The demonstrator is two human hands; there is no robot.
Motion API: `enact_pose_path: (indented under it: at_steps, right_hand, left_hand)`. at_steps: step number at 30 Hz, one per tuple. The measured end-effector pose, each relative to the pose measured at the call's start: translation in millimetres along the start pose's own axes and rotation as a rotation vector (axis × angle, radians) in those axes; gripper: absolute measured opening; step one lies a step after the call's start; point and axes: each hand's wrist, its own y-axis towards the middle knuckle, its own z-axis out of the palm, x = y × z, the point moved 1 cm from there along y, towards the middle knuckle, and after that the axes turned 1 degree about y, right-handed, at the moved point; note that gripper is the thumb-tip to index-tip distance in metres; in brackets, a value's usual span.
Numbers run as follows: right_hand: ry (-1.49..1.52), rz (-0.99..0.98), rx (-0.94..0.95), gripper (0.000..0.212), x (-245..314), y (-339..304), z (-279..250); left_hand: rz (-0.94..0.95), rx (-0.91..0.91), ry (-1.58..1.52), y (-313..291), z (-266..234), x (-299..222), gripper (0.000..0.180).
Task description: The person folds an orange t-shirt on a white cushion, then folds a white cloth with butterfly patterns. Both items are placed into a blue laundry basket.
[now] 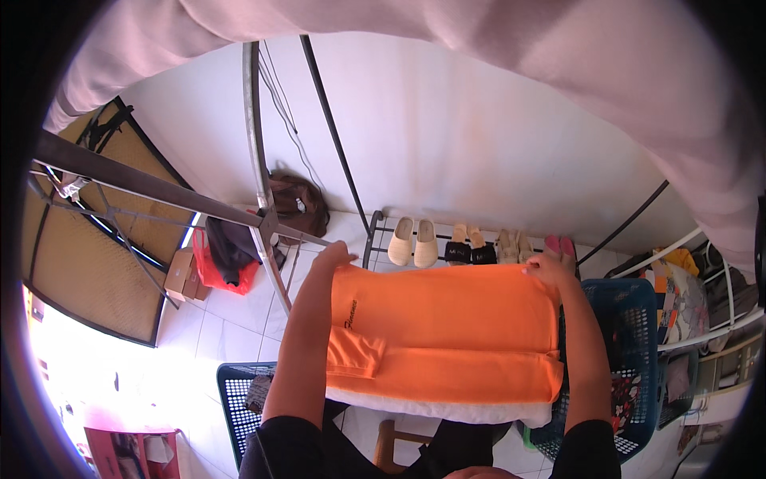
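An orange garment with small dark lettering near its left side lies spread in front of me, one part folded over along a crosswise line. It rests on a white padded surface whose near edge shows below it. At the far left corner of the cloth, my left hand is closed on the edge, its fingertips partly hidden. My right hand pinches the far right corner between thumb and fingers. Both forearms reach along the sides of the garment.
Beyond the garment, a low rack holds cream slippers and other shoes. A blue basket stands at right, another blue basket at left. Metal frame bars cross the left; a wooden stool is below.
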Motion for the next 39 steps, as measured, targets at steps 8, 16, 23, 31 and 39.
enact_pose_path:
  at_steps: [8,16,23,31,39]
  right_hand:
    - [0.009,-0.082,-0.156,0.03,43,-27,-10]
    - [-0.123,-0.105,-0.291,0.023,38,-55,-12]
    - [-0.107,-0.156,-0.342,0.018,43,-55,-9]
    - [-0.062,-0.172,-0.338,0.019,58,-66,-14]
    - [-0.156,-0.215,-0.444,0.01,57,-81,-21]
  left_hand:
    - [-0.132,-0.002,-0.091,-2,22,25,0.044]
    - [-0.005,0.136,0.023,-24,4,-31,0.041]
    - [0.247,-0.452,-0.545,-19,-1,-12,0.022]
    - [0.264,-0.438,-0.615,-35,-21,-5,0.019]
    - [0.333,-0.509,-0.708,-79,-49,-8,0.017]
